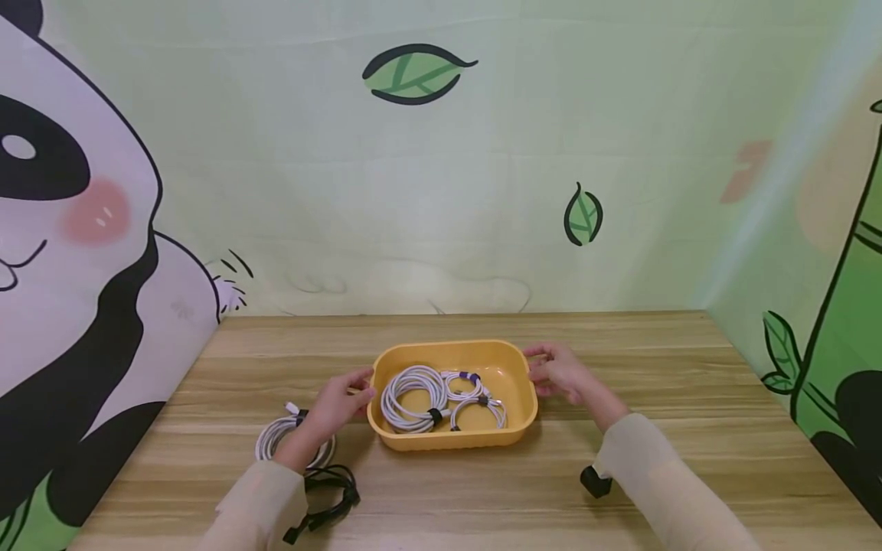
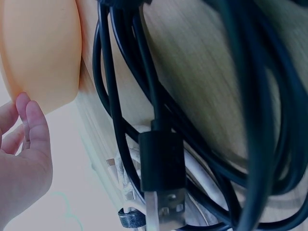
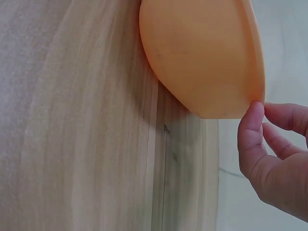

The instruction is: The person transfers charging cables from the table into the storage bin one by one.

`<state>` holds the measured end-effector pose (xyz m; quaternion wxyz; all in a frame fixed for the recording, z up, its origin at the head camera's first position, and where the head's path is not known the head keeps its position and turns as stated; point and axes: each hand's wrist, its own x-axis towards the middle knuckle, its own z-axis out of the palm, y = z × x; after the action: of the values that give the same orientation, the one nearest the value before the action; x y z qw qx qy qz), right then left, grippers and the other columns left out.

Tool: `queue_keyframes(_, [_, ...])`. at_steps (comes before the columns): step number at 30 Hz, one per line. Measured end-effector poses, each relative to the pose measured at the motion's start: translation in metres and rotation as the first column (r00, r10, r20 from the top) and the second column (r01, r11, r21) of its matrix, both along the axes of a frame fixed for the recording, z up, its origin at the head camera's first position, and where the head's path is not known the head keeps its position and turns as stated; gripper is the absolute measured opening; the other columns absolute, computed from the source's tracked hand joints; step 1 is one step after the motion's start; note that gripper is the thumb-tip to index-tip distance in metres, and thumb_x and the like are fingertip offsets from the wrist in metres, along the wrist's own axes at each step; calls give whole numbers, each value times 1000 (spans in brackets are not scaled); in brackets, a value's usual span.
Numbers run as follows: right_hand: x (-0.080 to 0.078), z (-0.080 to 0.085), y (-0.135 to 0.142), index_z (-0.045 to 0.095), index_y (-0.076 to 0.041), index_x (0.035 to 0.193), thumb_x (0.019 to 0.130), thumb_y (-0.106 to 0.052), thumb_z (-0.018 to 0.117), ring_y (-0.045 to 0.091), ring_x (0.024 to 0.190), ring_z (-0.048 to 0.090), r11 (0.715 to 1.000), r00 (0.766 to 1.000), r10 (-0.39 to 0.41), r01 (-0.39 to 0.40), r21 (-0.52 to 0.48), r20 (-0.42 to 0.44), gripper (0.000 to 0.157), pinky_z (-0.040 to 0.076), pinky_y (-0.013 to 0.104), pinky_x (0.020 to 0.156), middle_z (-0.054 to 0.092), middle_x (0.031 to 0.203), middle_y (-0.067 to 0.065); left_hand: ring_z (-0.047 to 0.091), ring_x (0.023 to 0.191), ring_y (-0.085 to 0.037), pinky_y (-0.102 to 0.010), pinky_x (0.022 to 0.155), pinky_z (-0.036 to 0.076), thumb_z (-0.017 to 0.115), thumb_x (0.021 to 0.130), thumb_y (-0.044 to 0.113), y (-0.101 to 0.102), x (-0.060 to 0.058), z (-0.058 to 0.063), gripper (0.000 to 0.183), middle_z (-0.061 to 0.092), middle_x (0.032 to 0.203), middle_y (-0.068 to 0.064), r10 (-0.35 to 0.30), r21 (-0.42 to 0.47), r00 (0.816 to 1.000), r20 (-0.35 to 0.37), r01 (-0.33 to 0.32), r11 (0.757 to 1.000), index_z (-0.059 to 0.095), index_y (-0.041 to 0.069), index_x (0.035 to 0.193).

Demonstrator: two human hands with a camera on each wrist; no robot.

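Observation:
A yellow plastic basket [image 1: 451, 441] stands on the table between both hands. Three coiled white cables lie in it: a large coil [image 1: 390, 398] at the left and two smaller ones beside it, one with a purple tie. My left hand [image 1: 334, 404] holds the basket's left end at the rim with its fingertips. At the opposite end, my right hand [image 1: 561, 373] holds the rim between thumb and fingers, the thumb against the outer wall [image 3: 202, 62]. The inner side of the grip is partly hidden in both wrist views.
Left of the basket, a white cable coil [image 1: 267, 442] lies partly under my left forearm. Nearer me is a bundled black cable [image 1: 344, 484], whose USB plug [image 2: 162, 161] shows large in the left wrist view. A panda-printed backdrop [image 1: 482, 176] rises behind the wooden table [image 1: 661, 367].

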<state>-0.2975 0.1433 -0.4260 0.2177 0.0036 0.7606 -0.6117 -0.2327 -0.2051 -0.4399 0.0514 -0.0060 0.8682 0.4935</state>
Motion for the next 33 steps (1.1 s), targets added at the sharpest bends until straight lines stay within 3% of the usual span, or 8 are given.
queue_keyframes(11, [-1,-1,1,38,-1,127,83,5,51,16,74,58,1000,999,-13,12,12,38,47,50,23,57,55,111,20,55,75,-14,-34,69,54,52,88,6,0,-1,2,43,55,98,-16,-6,-15,1000,-1,6,1000,42,-2,129])
queue_keyframes(33, [-1,-2,3,35,-4,129,80,7,52,12,62,52,999,998,43,-44,19,53,53,48,20,52,57,98,15,56,79,-15,-33,68,53,53,87,7,-1,-2,-1,43,55,98,-14,10,-9,1000,16,-10,1000,44,1,129])
